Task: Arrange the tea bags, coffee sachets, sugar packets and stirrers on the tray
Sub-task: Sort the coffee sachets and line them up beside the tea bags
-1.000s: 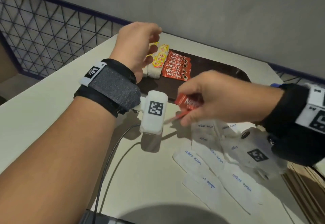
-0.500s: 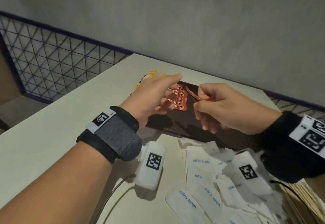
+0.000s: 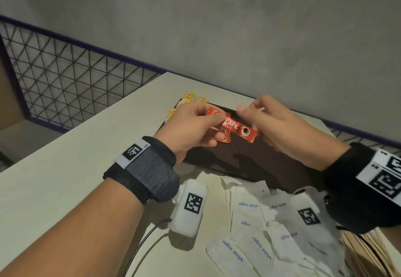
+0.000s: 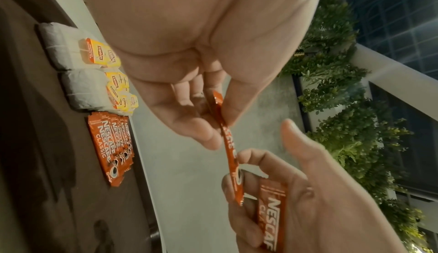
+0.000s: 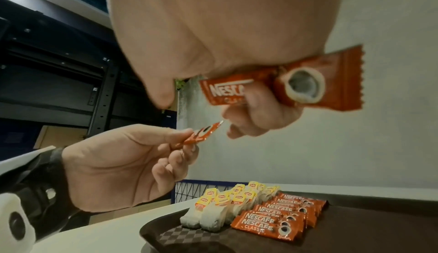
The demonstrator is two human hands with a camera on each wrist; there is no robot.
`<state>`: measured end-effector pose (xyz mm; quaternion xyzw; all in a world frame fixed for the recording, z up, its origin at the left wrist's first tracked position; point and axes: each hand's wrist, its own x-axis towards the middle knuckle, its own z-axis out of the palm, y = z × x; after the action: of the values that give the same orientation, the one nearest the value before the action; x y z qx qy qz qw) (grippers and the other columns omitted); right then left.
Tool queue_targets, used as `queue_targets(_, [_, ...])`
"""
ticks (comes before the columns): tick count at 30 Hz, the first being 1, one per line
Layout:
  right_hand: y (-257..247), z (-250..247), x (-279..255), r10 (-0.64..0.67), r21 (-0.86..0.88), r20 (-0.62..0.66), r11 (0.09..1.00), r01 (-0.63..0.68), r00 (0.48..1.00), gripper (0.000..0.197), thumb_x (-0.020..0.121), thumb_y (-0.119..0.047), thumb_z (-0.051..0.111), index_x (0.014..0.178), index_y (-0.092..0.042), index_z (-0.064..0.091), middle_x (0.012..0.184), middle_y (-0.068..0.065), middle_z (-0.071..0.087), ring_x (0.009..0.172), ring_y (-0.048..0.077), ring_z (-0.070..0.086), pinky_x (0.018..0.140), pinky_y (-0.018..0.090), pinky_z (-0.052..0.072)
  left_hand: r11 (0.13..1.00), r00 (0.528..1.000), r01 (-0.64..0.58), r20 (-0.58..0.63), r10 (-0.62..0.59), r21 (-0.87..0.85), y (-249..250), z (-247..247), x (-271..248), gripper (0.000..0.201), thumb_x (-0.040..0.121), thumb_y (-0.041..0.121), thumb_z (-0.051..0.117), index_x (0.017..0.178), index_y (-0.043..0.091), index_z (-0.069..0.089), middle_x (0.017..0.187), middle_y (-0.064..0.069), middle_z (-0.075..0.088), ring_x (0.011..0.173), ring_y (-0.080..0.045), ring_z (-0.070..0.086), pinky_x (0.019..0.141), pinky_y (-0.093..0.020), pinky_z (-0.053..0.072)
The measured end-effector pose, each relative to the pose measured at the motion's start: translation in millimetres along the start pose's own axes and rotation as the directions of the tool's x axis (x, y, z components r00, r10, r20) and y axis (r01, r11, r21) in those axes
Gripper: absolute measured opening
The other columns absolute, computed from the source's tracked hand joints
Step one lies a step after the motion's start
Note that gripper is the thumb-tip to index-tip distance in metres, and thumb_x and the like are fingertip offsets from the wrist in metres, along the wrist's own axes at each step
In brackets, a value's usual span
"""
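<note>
My left hand [image 3: 213,122] pinches one end of a red coffee sachet [image 3: 232,125] above the dark brown tray [image 3: 249,163]. My right hand [image 3: 249,113] has its fingertips at that sachet's other end. Its curled fingers also hold a second coffee sachet [image 5: 284,86] against the palm. On the tray's far left corner stand tea bags [image 5: 237,199] with yellow tags, and beside them lies a row of coffee sachets [image 5: 279,217]. White sugar packets [image 3: 247,222] lie loose on the table in front of the tray. Wooden stirrers [image 3: 364,252] show at the bottom right.
The tray sits on a pale table [image 3: 65,168] close to a grey wall [image 3: 238,37]. A wire mesh fence [image 3: 65,77] runs along the left. A white marker box [image 3: 191,207] with a cable hangs under my left wrist.
Both hands moved from above the sugar packets to above the tray. My left hand has taken hold of one sachet from those my right hand carried.
</note>
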<state>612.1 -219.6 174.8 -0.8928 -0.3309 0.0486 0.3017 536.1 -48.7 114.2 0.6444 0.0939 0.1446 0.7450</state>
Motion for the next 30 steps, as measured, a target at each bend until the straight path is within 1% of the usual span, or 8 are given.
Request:
queue_targets(2, [0.7, -4.5, 6.0, 0.151, 0.294, 0.0, 0.945, -0.145, 0.988, 0.04, 0.101, -0.048, 0.04, 0.112, -0.018, 0.065, 0.078, 0.006, 0.063, 0.063, 0.012, 0.044, 0.059, 0.031, 0.031, 1.0, 1.0, 0.012, -0.007, -0.012, -0.005, -0.2, -0.2, 0.3, 0.017, 0.099, 0.018, 0.067, 0.112, 0.009, 0.07, 0.1, -0.016, 0.078, 0.07, -0.015, 0.07, 0.063, -0.027, 0.057])
queue_targets(4, [1.5, -8.9, 9.4, 0.182, 0.515, 0.048, 0.838, -0.18, 0.982, 0.046, 0.097, -0.023, 0.033, 0.109, -0.005, 0.074, 0.08, 0.014, 0.064, 0.065, 0.016, 0.042, 0.059, 0.033, 0.031, 1.0, 1.0, 0.02, 0.0, -0.02, -0.013, 0.3, 0.7, 0.1, 0.015, 0.099, 0.017, 0.067, 0.11, 0.009, 0.072, 0.101, -0.016, 0.077, 0.07, -0.015, 0.069, 0.063, -0.027, 0.058])
queue_targets(8, [1.0, -11.6, 11.8, 0.168, 0.658, 0.128, 0.723, -0.21, 0.978, 0.052, 0.083, -0.007, 0.029, 0.1, 0.006, 0.076, 0.085, 0.017, 0.067, 0.069, 0.016, 0.044, 0.063, 0.03, 0.034, 0.999, 0.999, 0.03, 0.024, -0.03, -0.01, 0.4, 1.6, 0.5, 0.013, 0.1, 0.015, 0.065, 0.109, 0.009, 0.073, 0.095, -0.015, 0.076, 0.069, -0.013, 0.068, 0.066, -0.027, 0.058])
queue_targets(14, [-2.8, -7.5, 14.8, 0.145, 0.661, 0.206, 0.708, -0.247, 0.968, 0.054, 0.066, -0.007, 0.04, 0.105, 0.001, 0.077, 0.089, 0.01, 0.071, 0.07, 0.013, 0.048, 0.066, 0.029, 0.034, 0.999, 0.982, 0.015, 0.189, -0.021, 0.034, 0.1, 0.3, -2.5, 0.02, 0.094, 0.014, 0.072, 0.109, 0.002, 0.074, 0.084, -0.012, 0.072, 0.067, -0.014, 0.065, 0.064, -0.025, 0.058])
queue_targets(19, [-10.6, 1.4, 15.0, 0.099, 0.667, 0.199, 0.715, -0.209, 0.975, 0.044, 0.083, 0.023, 0.043, 0.111, 0.004, 0.072, 0.094, 0.015, 0.073, 0.077, 0.018, 0.07, 0.066, 0.026, 0.055, 1.0, 0.96, -0.005, 0.28, -0.003, 0.031, -3.0, 7.8, -5.9, 0.011, 0.091, 0.006, 0.074, 0.101, 0.002, 0.075, 0.072, -0.006, 0.07, 0.062, -0.012, 0.065, 0.061, -0.023, 0.059])
queue_targets(23, [-10.0, 3.5, 14.4, 0.077, 0.71, 0.173, 0.681, -0.179, 0.982, 0.042, 0.088, 0.025, 0.048, 0.118, 0.004, 0.068, 0.096, 0.015, 0.07, 0.075, 0.016, 0.072, 0.065, 0.021, 0.057, 1.0, 0.971, 0.008, 0.241, -0.01, 0.008, -2.5, 6.6, -3.6, 0.007, 0.089, 0.008, 0.075, 0.097, 0.006, 0.075, 0.075, -0.007, 0.073, 0.064, -0.013, 0.068, 0.062, -0.023, 0.06])
queue_targets(26, [-5.2, 5.2, 17.5, 0.107, 0.691, 0.129, 0.704, -0.167, 0.986, 0.031, 0.09, 0.014, 0.059, 0.116, 0.0, 0.07, 0.095, 0.013, 0.072, 0.082, 0.017, 0.069, 0.07, 0.024, 0.057, 0.999, 0.982, 0.006, 0.186, -0.013, 0.041, -2.6, 4.6, -2.3, 0.01, 0.092, 0.008, 0.074, 0.101, 0.004, 0.073, 0.076, -0.009, 0.074, 0.063, -0.014, 0.069, 0.063, -0.026, 0.06])
queue_targets(30, [10.7, 4.8, 21.6, 0.183, 0.439, 0.054, 0.879, -0.188, 0.982, 0.016, 0.093, 0.003, 0.064, 0.104, -0.005, 0.073, 0.082, 0.005, 0.07, 0.08, 0.019, 0.059, 0.068, 0.031, 0.049, 0.999, 1.0, 0.002, -0.013, -0.003, -0.052, 5.7, -3.8, 2.4, 0.012, 0.097, 0.007, 0.065, 0.104, 0.0, 0.071, 0.064, -0.005, 0.065, 0.051, -0.011, 0.058, 0.05, -0.022, 0.052])
